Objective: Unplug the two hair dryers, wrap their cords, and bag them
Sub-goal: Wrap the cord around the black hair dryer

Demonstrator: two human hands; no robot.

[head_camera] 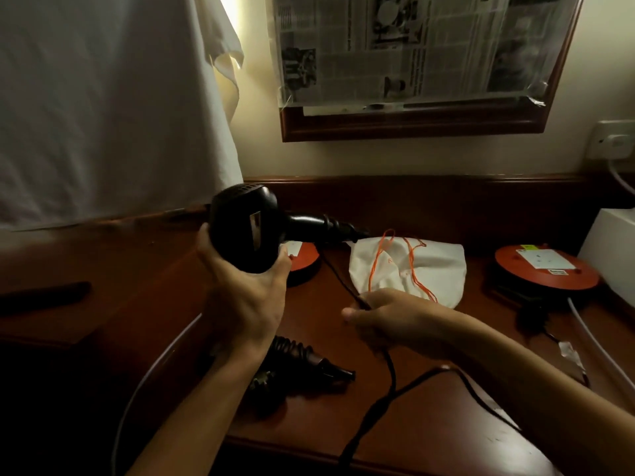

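Note:
My left hand point(245, 297) grips the round body of a black hair dryer point(251, 228), held above the desk with its handle pointing right. Its black cord point(338, 276) runs down from the handle end into my right hand point(391, 321), which is closed around it; the cord continues below the hand and off the desk's front edge. A second black hair dryer point(302, 360) lies on the wooden desk point(429, 400) under my left wrist. A white drawstring bag point(433, 266) with orange strings lies flat behind my right hand.
Two red round socket reels sit on the desk, one point(546, 269) at right, one point(304, 261) partly hidden behind the held dryer. A wall socket point(611, 140) is at far right, a white cloth point(103, 97) hangs at left, and a newspaper-covered framed mirror point(412, 63) is above.

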